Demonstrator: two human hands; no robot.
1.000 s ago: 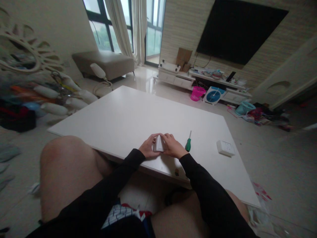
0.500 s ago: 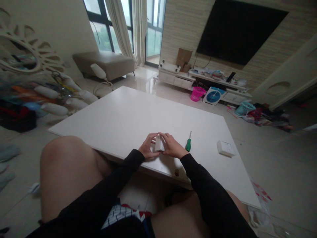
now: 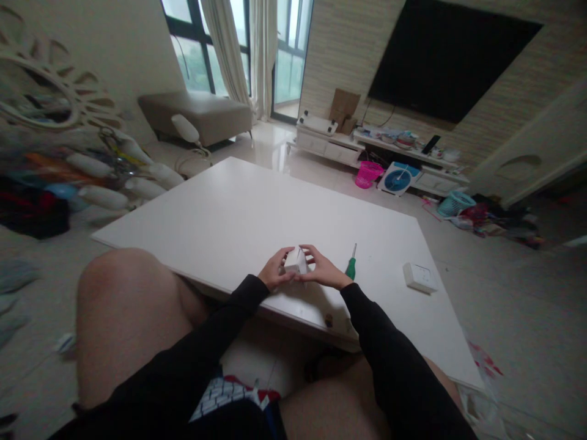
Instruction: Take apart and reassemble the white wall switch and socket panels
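One left hand [image 3: 272, 274]: it is clamping the near-left side of the box, while the white tabletop [image 3: 220, 214] is stretching off toward ten o'clock, giving me the widest room.
White box [image 3: 296, 263]: it is sitting between both hands, with the near edge [image 3: 293, 316] running at six o'clock; it is now showing more of its face than half a second ago, so I'm judging that it is being turned. I'm not able to tell whether it is touching the table.
Right hand [image 3: 325, 269]: it is gripping from three o'clock, fingers now spreading wider, so I'm reading a lighter hold.
Brown piece [image 3: 329, 319]: it is lying at five o'clock, close to that edge and easily knocked off.
Green screwdriver [image 3: 351, 267]: it is pointing toward twelve, crowding the right wrist.
Marked block [image 3: 419, 278]: it is resting farther out at three, near the right edge [image 3: 450, 309].
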